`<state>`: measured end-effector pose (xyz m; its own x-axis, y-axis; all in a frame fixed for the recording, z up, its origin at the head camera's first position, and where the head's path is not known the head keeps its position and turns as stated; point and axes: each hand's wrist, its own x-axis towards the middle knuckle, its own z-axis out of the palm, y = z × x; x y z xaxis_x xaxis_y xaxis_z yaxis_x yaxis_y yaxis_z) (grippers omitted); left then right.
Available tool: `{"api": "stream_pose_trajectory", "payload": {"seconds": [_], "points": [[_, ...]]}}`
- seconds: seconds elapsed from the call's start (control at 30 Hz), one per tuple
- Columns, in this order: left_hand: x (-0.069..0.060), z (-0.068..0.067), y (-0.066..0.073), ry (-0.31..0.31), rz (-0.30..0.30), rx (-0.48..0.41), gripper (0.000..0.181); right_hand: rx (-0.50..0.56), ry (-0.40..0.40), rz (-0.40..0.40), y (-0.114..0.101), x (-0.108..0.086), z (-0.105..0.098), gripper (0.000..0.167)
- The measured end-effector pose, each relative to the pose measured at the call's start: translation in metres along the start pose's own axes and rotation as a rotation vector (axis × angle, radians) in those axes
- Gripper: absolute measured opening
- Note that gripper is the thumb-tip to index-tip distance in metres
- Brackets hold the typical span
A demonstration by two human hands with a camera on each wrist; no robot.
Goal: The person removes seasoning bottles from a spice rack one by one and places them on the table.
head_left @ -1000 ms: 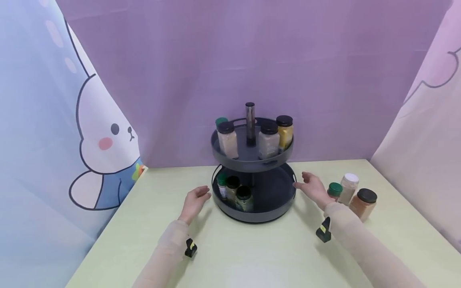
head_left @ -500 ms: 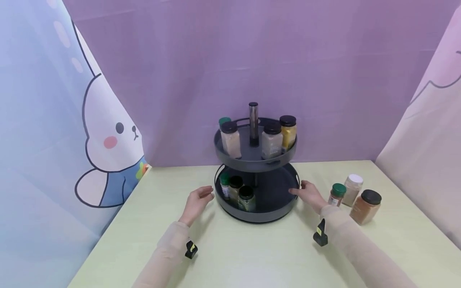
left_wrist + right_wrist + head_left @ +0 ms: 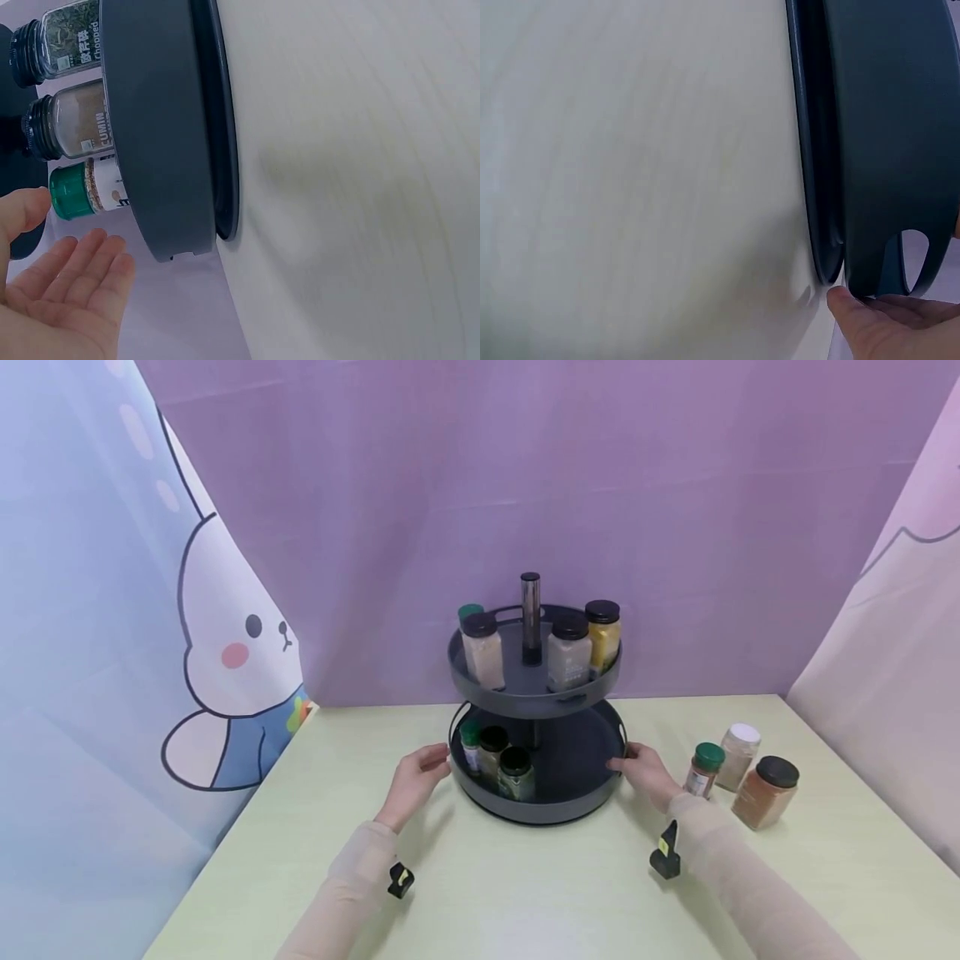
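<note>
Hanging behind everything, a purple cloth (image 3: 480,485) runs past the top of my head view. Below it I have the pale tabletop (image 3: 525,893), its near edge cut off. Near its middle is the two-tier stand (image 3: 536,703), long axis vertical, its central post (image 3: 531,618) pointing straight up. My wrist views show it turned sideways and only in part. Both sleeves (image 3: 731,852) leave at the bottom. I find the right grip (image 3: 647,775) pinching the right wall of the lower tier (image 3: 540,812), thumb over the rim, fingers outside and partly hidden; my right wrist view crops much of it. The left grip (image 3: 415,779) holds nothing, fingers extended just beside the lower tier's left side; I cannot tell whether a fingertip touches.

Right of the stand I see a brown jar (image 3: 765,795), a white-capped jar (image 3: 738,760) and a smaller green-capped jar (image 3: 702,772), its base partly covered by a sleeve. The upper tier carries a tan jar (image 3: 486,656), a grey-brown jar (image 3: 569,658) and a yellow jar (image 3: 604,639) partly hidden; behind the tan one, a green lid (image 3: 470,609) shows, its body mostly covered. Below, in shadow, stand a herb jar (image 3: 517,781), a cumin jar (image 3: 492,760) and a small green-topped bottle (image 3: 471,752).
</note>
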<state>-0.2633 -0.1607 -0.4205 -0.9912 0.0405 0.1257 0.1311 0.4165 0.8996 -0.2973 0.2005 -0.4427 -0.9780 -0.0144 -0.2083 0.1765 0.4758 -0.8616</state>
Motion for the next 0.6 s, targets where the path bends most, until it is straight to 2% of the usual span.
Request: {"api": "stream_pose_trajectory", "payload": {"seconds": [0.27, 0.47, 0.6], "points": [[0.007, 0.0, 0.001, -0.034, 0.02, -0.003, 0.043, 0.004, 0.015, -0.011, -0.003, -0.002, 0.0, 0.059], [0.021, -0.003, -0.001, -0.082, 0.046, -0.031, 0.046, -0.004, -0.015, -0.004, -0.002, -0.002, 0.0, 0.058], [0.033, -0.005, -0.002, -0.13, 0.048, -0.013, 0.049, 0.002, -0.036, -0.008, -0.001, -0.001, 0.001, 0.059]]}}
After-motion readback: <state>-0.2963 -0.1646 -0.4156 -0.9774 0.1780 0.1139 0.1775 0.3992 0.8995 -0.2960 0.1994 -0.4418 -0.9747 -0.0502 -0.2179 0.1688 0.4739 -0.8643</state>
